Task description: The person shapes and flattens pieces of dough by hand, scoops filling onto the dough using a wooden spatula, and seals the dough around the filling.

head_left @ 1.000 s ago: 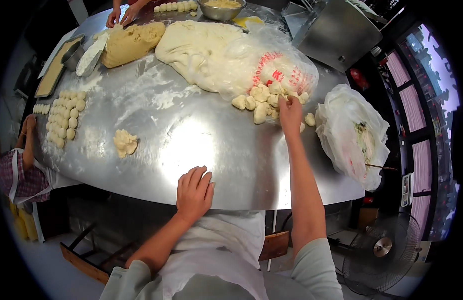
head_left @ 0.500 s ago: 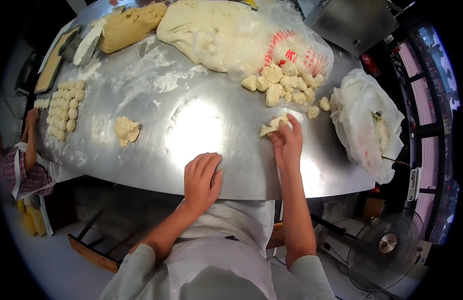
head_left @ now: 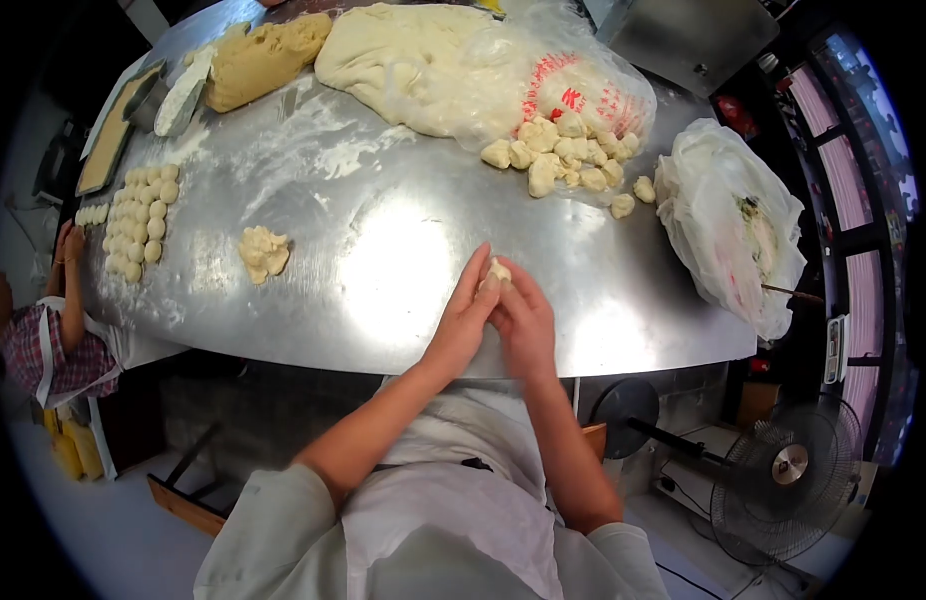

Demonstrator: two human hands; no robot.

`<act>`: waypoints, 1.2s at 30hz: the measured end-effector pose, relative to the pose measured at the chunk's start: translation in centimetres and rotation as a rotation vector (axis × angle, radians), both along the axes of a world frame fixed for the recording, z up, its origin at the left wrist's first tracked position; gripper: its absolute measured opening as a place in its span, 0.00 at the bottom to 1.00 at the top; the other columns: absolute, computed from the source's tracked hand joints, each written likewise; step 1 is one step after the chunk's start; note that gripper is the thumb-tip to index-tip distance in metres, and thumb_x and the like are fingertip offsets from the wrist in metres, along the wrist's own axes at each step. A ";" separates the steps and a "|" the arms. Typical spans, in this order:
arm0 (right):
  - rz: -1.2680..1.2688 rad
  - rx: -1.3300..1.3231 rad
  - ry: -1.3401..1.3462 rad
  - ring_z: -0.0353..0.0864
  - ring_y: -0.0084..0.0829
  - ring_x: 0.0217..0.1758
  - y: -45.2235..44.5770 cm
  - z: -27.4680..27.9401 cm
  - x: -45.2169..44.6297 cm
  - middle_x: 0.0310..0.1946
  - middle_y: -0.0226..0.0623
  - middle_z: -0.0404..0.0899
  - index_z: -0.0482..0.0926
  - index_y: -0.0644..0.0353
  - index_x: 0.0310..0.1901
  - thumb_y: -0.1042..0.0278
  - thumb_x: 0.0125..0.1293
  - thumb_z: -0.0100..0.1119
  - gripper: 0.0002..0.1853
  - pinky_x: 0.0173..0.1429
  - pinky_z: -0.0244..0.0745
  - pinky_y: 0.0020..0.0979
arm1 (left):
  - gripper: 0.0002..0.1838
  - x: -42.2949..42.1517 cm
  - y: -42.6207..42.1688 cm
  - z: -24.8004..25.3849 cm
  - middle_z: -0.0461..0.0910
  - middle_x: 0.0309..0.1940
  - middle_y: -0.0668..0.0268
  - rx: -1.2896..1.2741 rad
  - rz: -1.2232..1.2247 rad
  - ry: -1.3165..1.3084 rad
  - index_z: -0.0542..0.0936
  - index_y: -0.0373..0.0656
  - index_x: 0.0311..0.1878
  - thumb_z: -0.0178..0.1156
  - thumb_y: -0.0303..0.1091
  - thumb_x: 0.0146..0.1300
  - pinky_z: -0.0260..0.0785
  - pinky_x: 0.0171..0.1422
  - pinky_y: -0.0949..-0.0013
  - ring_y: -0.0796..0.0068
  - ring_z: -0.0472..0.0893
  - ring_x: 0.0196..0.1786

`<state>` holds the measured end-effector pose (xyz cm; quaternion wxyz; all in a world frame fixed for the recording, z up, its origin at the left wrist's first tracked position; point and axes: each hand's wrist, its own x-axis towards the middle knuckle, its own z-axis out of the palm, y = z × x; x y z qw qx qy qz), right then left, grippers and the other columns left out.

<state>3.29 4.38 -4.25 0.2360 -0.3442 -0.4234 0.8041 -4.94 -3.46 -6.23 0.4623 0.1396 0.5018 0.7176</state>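
My left hand (head_left: 465,318) and my right hand (head_left: 524,322) meet over the front part of the metal table (head_left: 313,310). Between their fingers they hold a small piece of dough (head_left: 498,270), mostly hidden by the thumbs and fingers. Beyond them to the right, a heap of torn dough pieces (head_left: 573,155) rests against a plastic bag with red print (head_left: 593,95). A ragged lump of dough (head_left: 264,254) lies to the left, apart from my hands.
Rows of round dough balls (head_left: 141,220) sit at the left, near another person's hands (head_left: 69,243). A large dough mass (head_left: 398,70) and a yellowish block (head_left: 268,62) lie at the back. A white bag with filling (head_left: 733,230) stands at right; a fan (head_left: 786,480) is below.
My right hand has brought the dough piece leftward from near the heap. My left hand has come up from the table edge to meet it, and both now grip the piece.
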 end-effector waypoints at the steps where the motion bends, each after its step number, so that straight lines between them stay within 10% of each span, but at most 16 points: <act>1: 0.003 0.064 -0.044 0.83 0.31 0.60 -0.7 -0.2 0.1 0.63 0.40 0.82 0.74 0.66 0.71 0.68 0.82 0.54 0.21 0.64 0.79 0.31 | 0.31 0.1 -0.1 0.0 0.70 0.74 0.57 -0.017 0.008 -0.005 0.56 0.40 0.85 0.47 0.42 0.87 0.66 0.78 0.65 0.69 0.73 0.71; 6: 0.033 0.996 -0.257 0.78 0.48 0.67 -2.6 -0.8 0.4 0.65 0.51 0.77 0.75 0.69 0.70 0.67 0.81 0.57 0.22 0.70 0.75 0.39 | 0.24 -0.3 -1.0 1.1 0.75 0.68 0.56 0.103 0.091 -0.490 0.66 0.37 0.78 0.44 0.39 0.87 0.74 0.73 0.61 0.66 0.78 0.65; 13: 0.060 1.458 -0.448 0.73 0.55 0.70 -3.2 2.0 1.0 0.67 0.56 0.73 0.73 0.67 0.71 0.58 0.77 0.62 0.28 0.71 0.69 0.46 | 0.23 -1.4 -1.9 0.5 0.76 0.66 0.53 0.129 0.141 -0.639 0.69 0.32 0.74 0.46 0.36 0.85 0.74 0.74 0.58 0.62 0.79 0.66; 19: 0.147 1.302 -0.097 0.79 0.56 0.60 -2.0 1.8 0.2 0.59 0.53 0.80 0.77 0.65 0.64 0.68 0.73 0.63 0.21 0.65 0.74 0.45 | 0.34 -0.8 -3.2 5.2 0.75 0.69 0.52 0.117 0.010 -0.692 0.71 0.31 0.74 0.45 0.55 0.85 0.64 0.81 0.56 0.59 0.72 0.74; 23: 0.049 1.118 -0.176 0.83 0.45 0.37 -0.3 1.6 0.4 0.37 0.42 0.83 0.80 0.64 0.41 0.61 0.78 0.58 0.13 0.44 0.79 0.38 | 0.36 0.4 -4.9 8.3 0.72 0.73 0.53 0.052 -0.125 -0.596 0.69 0.33 0.77 0.44 0.58 0.85 0.58 0.84 0.57 0.60 0.70 0.76; 29: -0.087 -0.137 0.177 0.74 0.28 0.31 5.3 -0.6 1.4 0.33 0.35 0.78 0.75 0.57 0.39 0.53 0.85 0.46 0.18 0.39 0.73 0.32 | 0.28 0.3 -6.4 7.7 0.78 0.69 0.54 -0.054 -0.127 -0.224 0.70 0.36 0.77 0.51 0.44 0.84 0.67 0.78 0.61 0.65 0.77 0.71; 32: -0.225 0.266 0.092 0.78 0.27 0.33 4.9 -1.0 0.3 0.35 0.35 0.79 0.74 0.59 0.44 0.54 0.85 0.48 0.16 0.39 0.74 0.30 | 0.20 -0.4 -6.5 4.1 0.83 0.62 0.61 -0.157 0.009 0.157 0.77 0.38 0.71 0.55 0.32 0.82 0.72 0.71 0.68 0.73 0.81 0.63; 36: -0.156 1.886 -0.863 0.81 0.44 0.61 5.3 -3.2 2.1 0.53 0.46 0.82 0.76 0.64 0.61 0.53 0.84 0.51 0.21 0.65 0.74 0.40 | 0.15 -1.8 -6.8 -0.2 0.85 0.55 0.63 -0.175 0.253 0.577 0.82 0.36 0.63 0.58 0.24 0.77 0.74 0.63 0.71 0.76 0.82 0.56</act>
